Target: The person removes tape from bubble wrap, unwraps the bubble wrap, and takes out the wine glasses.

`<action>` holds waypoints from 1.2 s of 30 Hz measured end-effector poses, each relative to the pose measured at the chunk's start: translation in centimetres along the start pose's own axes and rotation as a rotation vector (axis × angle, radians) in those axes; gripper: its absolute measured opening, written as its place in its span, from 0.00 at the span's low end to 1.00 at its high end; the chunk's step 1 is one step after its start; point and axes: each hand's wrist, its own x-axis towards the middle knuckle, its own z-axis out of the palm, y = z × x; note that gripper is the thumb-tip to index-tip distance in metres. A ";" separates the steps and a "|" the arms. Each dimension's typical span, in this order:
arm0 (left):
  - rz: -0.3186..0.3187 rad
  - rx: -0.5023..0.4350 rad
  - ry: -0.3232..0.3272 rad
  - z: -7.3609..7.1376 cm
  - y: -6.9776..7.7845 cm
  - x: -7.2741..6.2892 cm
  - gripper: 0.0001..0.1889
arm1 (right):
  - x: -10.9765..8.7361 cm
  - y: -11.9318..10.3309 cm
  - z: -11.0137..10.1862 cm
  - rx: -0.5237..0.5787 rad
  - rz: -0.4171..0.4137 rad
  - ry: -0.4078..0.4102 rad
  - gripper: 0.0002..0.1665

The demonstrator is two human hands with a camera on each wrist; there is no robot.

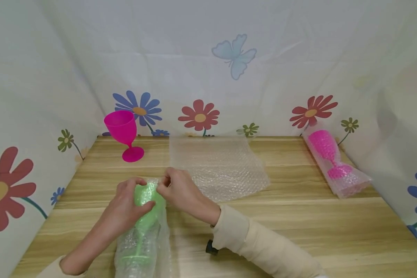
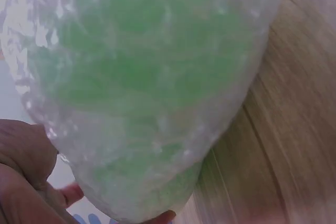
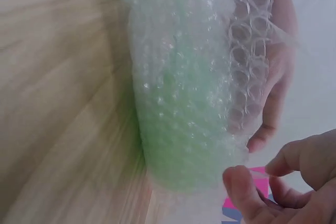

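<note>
A green goblet (image 1: 148,210) lies on its side, rolled in bubble wrap (image 1: 161,247), its bowl toward the back and its foot toward me. My left hand (image 1: 123,204) holds it at the bowl end, thumb across the top and fingers at the far left side. Close to the bowl's rim, my right hand (image 1: 180,191) pinches the edge of the wrap between thumb and fingers. From the right wrist view, the right fingers (image 3: 241,187) are bent at the wrap's end. The wrapped foot (image 2: 142,40) fills much of the left wrist view.
An unwrapped pink goblet (image 1: 121,127) stands upright at the back left. A flat bubble wrap sheet (image 1: 226,166) lies at the back middle. Another pink goblet (image 1: 326,150), wrapped, lies at the back right. White flower-printed cloth (image 1: 201,65) encloses the wooden table (image 1: 281,224).
</note>
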 end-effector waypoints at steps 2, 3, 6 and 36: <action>0.026 0.007 -0.005 0.1 0.0 -0.1 0.26 | -0.4 0.2 -0.2 0.014 -0.006 0.027 0.06; 0.027 0.006 -0.016 0.2 0.0 -0.2 0.23 | -0.6 0.3 -0.3 0.015 -0.012 0.039 0.07; 0.004 0.008 -0.038 0.5 0.0 -0.3 0.22 | -1.2 0.6 -0.7 -0.011 -0.039 0.070 0.08; 0.054 0.171 0.236 2.0 -1.4 -2.7 0.45 | -7.1 -0.4 -0.5 -0.210 -0.145 -0.272 0.09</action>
